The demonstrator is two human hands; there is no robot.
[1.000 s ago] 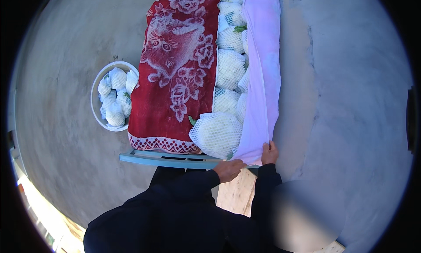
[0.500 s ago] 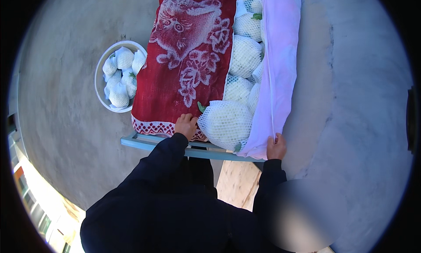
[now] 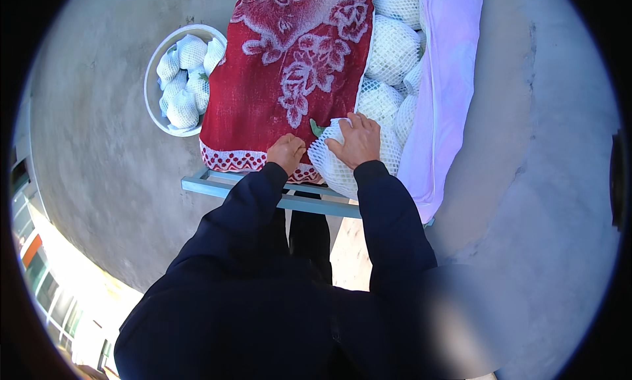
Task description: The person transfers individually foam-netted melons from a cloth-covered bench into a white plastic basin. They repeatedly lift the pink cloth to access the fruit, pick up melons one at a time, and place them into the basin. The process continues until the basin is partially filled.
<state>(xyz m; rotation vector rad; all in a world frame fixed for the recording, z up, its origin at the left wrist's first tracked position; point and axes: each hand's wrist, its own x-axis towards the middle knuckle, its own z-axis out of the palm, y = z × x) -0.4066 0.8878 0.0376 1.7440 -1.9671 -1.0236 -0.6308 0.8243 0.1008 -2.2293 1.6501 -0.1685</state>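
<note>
A red cloth (image 3: 257,110) with a pale flower pattern covers the left side of a load of round produce. My left hand (image 3: 286,153) is closed on its near right corner, fingers curled. Just right of it, a large round piece of produce in a white foam net (image 3: 332,166) with a green leaf sits at the near end. My right hand (image 3: 359,142) lies over its top, fingers apart. Behind it run more net-wrapped pieces (image 3: 393,51). Along their right side hangs a pale pink-violet cloth (image 3: 444,110), touched by neither hand.
A blue-grey metal frame (image 3: 322,205) crosses the near end of the load. To the left, a round white tub (image 3: 151,97) holds several net-wrapped pieces on the grey concrete floor (image 3: 99,182). A wooden board (image 3: 352,252) shows below the frame.
My right hand has let go of the pink-violet cloth's near edge and moved left and up onto the near net-wrapped piece. The left hand stays at the red cloth. The view has shifted.
</note>
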